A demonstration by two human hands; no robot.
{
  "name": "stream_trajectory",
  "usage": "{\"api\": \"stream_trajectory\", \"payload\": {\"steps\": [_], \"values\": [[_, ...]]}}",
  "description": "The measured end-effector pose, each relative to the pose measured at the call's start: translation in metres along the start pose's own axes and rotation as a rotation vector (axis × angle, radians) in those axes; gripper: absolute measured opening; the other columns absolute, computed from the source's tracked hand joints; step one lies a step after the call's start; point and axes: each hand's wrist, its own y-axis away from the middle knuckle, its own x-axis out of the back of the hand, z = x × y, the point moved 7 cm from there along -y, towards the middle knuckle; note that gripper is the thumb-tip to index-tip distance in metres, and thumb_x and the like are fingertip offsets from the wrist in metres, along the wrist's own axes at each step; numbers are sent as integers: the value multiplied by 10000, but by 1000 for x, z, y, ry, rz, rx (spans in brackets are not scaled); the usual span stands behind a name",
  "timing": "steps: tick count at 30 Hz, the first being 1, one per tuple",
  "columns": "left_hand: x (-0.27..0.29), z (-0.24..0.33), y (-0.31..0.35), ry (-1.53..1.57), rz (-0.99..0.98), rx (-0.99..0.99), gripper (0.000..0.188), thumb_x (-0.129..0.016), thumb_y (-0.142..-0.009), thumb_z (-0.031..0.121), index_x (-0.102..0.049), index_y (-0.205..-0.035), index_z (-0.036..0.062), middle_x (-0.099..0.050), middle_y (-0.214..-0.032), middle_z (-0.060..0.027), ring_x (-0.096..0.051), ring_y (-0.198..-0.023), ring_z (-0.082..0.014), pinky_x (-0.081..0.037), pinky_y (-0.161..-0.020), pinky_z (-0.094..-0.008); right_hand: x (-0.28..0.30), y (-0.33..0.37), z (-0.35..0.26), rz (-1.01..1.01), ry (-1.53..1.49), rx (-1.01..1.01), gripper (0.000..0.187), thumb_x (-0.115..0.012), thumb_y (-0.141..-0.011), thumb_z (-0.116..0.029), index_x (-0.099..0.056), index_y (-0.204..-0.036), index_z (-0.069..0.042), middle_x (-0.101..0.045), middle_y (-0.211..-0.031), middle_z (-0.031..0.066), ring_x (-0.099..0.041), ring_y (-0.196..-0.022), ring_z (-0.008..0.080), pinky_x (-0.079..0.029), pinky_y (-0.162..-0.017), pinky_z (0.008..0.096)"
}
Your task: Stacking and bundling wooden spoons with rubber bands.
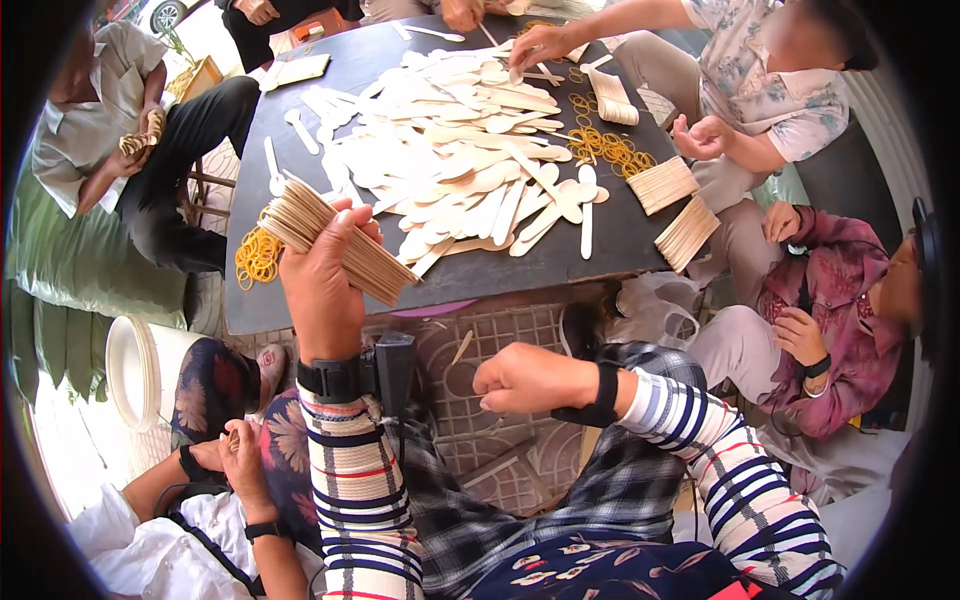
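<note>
Tan wooden stick bundle (370, 265): flat thin pieces stacked face to face, ends slightly uneven. Person's left hand (325, 265) has it clamped, at the near edge of the dark flat-topped table (600, 260). Beyond the grip: heaped pale wooden spoons (440, 150). Left: yellow rubber bands (258, 255). Right hand (532, 380) curled, lower right; can't tell if pinching anything.

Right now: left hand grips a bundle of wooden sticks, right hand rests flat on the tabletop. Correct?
Not quite. The right hand isn't on the tabletop; the head view shows it off the table, on the wearer's side of the near edge. The left hand does grip the bundle of wooden sticks.
</note>
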Motion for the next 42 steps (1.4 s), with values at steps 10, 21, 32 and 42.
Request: {"api": "stream_trajectory", "payload": {"steps": [10, 21, 32, 42], "values": [[-29, -43, 7, -202, -121, 137, 270, -648, -848, 76, -583, -1071, -61, -677, -879, -135, -652, -755, -190, -544, -693, -314, 180, 57, 72, 1228, 445, -268, 127, -605, -696, -151, -657, -748, -47, -635, -730, 161, -616, -709, 347, -492, -644, 431], [-23, -40, 4, -196, -35, 138, 229, -644, -841, 58, -598, -1035, -55, -666, -830, -101, -632, -729, -160, -520, -680, -280, 180, 20, 89, 1124, 725, -357, 159, -585, -737, -179, -626, -721, -27, -631, -748, 152, -605, -727, 340, -495, -667, 430], [-25, -35, 6, -192, -35, 101, 238, -648, -846, 72, -589, -1050, -36, -667, -859, -109, -641, -754, -192, -537, -691, -316, 180, 50, 82, 841, -890, -76, 113, -540, -831, -91, -612, -867, -12, -623, -620, 44, -562, -480, 84, -433, -443, 200], [-67, -35, 28, -506, -358, -53, 154, -641, -850, 19, -665, -1001, -4, -685, -892, -28, -585, -768, -59, -472, -667, -217, 167, 47, 48, 560, -515, -91, 74, -639, -734, -17, -682, -783, 19, -619, -651, 7, -536, -567, 54, -413, -532, 178]]}}
